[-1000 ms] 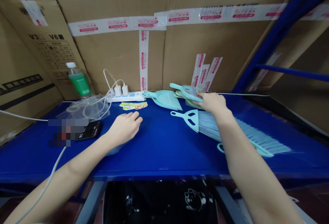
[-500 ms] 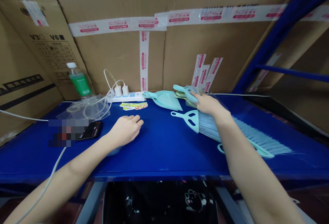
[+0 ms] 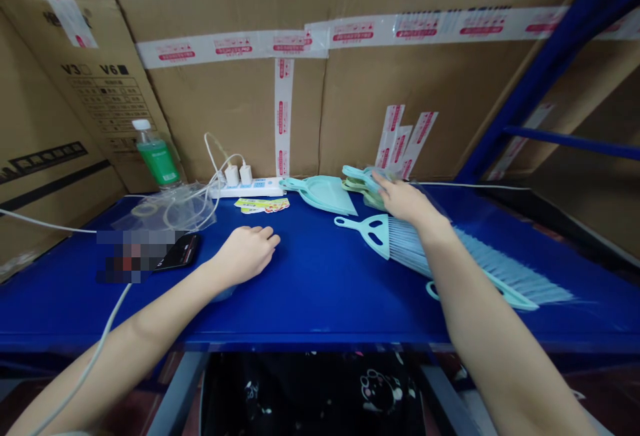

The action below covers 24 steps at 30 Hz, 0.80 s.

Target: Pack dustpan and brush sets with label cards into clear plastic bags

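Note:
My left hand point(image 3: 247, 253) rests on the blue tabletop with its fingers curled in, and nothing shows in it. Farther back on the right, my right hand point(image 3: 407, 203) has its fingers closed at a light-blue hand brush point(image 3: 356, 173); the thumb and much of the brush are hidden. Greenish pieces and clear plastic lie beneath it. A light-blue dustpan point(image 3: 325, 194) lies to its left. Nearer me is a larger light-blue brush point(image 3: 376, 235) with long bristles, partly covered by my right forearm. Part of another light-blue piece point(image 3: 517, 299) shows beside those bristles.
A white power strip point(image 3: 250, 189) with two plugged chargers runs along the back. Colourful paper slips point(image 3: 263, 205) lie before it. At left are a green-labelled bottle point(image 3: 159, 159), clear plastic bags point(image 3: 187, 209), a black flat item point(image 3: 183, 254) and white cables. Cardboard walls the back.
The view has shifted slightly, moving most things a little to the right in the picture. Both hands keep nearly the same places on the table.

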Motion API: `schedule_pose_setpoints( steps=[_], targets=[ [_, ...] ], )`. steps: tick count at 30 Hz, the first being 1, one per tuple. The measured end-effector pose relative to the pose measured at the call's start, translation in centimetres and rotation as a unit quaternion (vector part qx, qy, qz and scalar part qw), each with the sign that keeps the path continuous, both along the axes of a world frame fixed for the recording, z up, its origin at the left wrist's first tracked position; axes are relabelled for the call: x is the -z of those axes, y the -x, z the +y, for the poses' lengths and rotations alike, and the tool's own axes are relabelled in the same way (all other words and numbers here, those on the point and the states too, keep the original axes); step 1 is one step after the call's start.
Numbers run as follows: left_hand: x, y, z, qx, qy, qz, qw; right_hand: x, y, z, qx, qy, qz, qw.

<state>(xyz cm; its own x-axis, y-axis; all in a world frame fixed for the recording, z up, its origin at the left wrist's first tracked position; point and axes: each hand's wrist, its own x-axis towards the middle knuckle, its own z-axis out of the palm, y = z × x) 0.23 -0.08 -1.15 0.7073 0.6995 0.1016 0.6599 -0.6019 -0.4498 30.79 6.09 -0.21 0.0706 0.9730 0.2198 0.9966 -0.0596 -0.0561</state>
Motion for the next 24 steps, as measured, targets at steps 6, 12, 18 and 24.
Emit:
schedule_pose_setpoints(
  steps=[6,12,18,24],
  targets=[
    [0.0,0.0,0.0,-0.005,0.007,0.002,1.0,0.6,-1.1,0.6,-0.015,0.002,0.008,1.0],
    [-0.1,-0.1,0.0,-0.022,0.029,0.016,0.999,1.4,0.4,0.7,-0.02,-0.043,-0.045,0.998],
    [0.1,0.0,0.0,-0.023,0.035,0.017,0.999,2.2,2.0,0.6,-0.119,-0.049,-0.066,0.989],
    [0.0,0.0,0.1,-0.022,0.035,0.016,0.999,2.5,2.5,0.5,-0.165,-0.045,-0.053,0.984]
  ],
)
